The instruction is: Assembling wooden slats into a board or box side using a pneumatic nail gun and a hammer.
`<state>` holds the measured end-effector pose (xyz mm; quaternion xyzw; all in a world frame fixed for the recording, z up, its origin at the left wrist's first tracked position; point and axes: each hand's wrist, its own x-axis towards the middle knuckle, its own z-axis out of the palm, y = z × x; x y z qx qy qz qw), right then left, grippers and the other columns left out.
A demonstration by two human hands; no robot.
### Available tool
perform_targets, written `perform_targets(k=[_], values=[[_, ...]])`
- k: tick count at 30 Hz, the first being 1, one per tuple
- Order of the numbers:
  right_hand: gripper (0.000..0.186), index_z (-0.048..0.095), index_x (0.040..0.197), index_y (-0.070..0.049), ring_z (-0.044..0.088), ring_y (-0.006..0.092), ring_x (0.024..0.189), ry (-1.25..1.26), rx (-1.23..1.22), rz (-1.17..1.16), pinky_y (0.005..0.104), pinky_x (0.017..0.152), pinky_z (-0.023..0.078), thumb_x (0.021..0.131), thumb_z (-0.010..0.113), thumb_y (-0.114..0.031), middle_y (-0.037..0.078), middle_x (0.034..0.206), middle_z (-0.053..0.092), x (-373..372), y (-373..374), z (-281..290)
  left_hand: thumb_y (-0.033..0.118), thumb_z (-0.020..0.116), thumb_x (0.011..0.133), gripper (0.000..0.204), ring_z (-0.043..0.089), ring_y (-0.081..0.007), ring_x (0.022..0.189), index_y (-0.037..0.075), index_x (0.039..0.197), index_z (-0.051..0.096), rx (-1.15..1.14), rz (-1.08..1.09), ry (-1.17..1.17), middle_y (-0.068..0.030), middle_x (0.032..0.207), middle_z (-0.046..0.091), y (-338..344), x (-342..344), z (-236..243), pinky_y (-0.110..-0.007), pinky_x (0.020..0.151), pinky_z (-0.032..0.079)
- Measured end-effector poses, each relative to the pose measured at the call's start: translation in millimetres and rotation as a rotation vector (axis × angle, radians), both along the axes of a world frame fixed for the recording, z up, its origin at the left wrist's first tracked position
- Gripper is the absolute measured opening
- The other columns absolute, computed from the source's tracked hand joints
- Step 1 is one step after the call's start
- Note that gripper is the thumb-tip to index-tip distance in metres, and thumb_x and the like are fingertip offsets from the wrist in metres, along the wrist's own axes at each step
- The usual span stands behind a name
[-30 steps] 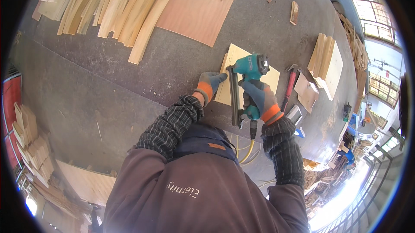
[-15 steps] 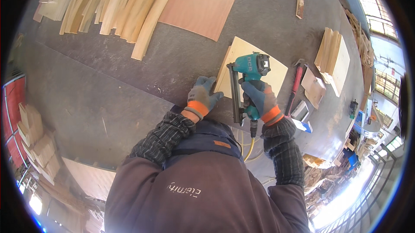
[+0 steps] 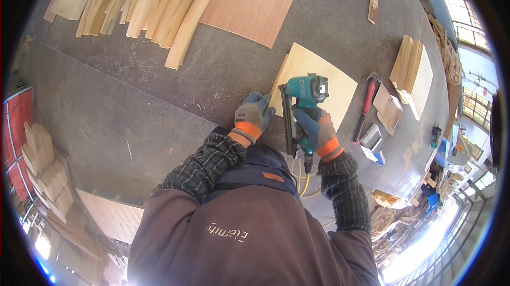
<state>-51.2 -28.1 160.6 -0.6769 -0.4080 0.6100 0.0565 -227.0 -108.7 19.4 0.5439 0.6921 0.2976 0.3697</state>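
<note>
In the middle of the table lies a square pale plywood panel (image 3: 332, 92), with a wooden strip (image 3: 277, 87) along its left edge. My gloved left hand (image 3: 254, 116) is at the near end of that strip, its thumb and fingers closed around the edge. My gloved right hand (image 3: 319, 129) grips the handle of a teal and black nail gun (image 3: 304, 88), which is over the near part of the panel. Its long dark magazine runs down the left side, and a yellow air hose (image 3: 304, 182) hangs from the handle's lower end. Whether its nose touches wood is hidden.
Long wooden strips (image 3: 159, 10) lie at the far left beside a reddish plywood sheet (image 3: 252, 2). Right of the panel are a red-handled hammer (image 3: 365, 104), a thin wood piece (image 3: 387, 108), a small box (image 3: 371, 136) and strips on a panel (image 3: 408, 71). Stacked wood (image 3: 48, 169) stands left.
The nail gun and my right hand have come slightly nearer to me. My left hand has turned a little, its fingers closing in at the strip's end. The view has shifted slightly.
</note>
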Motion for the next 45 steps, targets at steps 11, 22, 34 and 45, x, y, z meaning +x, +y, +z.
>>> perform_targets(k=[11,22,34,45], values=[[0.031,0.076,0.114,-0.003,0.058,0.0080,0.077,0.101,0.012,-0.012,0.0283,0.069,0.049,0.095,0.077,-0.027,-0.002,0.085,0.069,13.8,-27.6,-11.2,0.020,0.080,0.092,0.039,0.071,-0.0339,0.095,0.008,0.128,0.074,-0.009,-0.012,-0.007,-0.0130,0.112,0.068,0.2,0.0,-0.6,-0.042,0.083,0.058],[0.031,0.075,0.122,-0.004,0.058,0.0071,0.075,0.118,0.134,-0.065,0.0286,0.066,0.048,0.097,0.074,-0.023,-0.003,0.083,0.066,57.3,-37.0,5.6,0.019,0.081,0.090,0.038,0.069,-0.0397,0.100,0.006,0.125,0.073,0.041,-0.051,0.057,-0.0185,0.109,0.068,-1.7,-10.5,-9.9,-0.044,0.086,0.057],[0.017,0.074,0.108,-0.001,0.067,0.0120,0.083,-0.395,0.546,-0.418,0.0308,0.077,0.054,0.093,0.076,-0.009,0.003,0.090,0.075,220.1,-132.1,-35.6,0.027,0.079,0.091,0.052,0.063,-0.0431,0.124,0.003,0.136,0.065,0.430,0.086,0.295,-0.0249,0.134,0.065,333.1,-86.9,27.2,-0.048,0.104,0.053],[0.026,0.070,0.114,-0.001,0.074,0.0237,0.085,-0.819,0.359,-0.268,0.0410,0.079,0.057,0.091,0.070,-0.012,0.015,0.090,0.076,238.9,-179.3,-84.0,0.042,0.081,0.089,0.072,0.052,-0.0351,0.145,0.011,0.150,0.058,0.094,0.098,0.565,-0.0177,0.156,0.056,559.0,-58.3,-8.3,-0.045,0.118,0.046]])
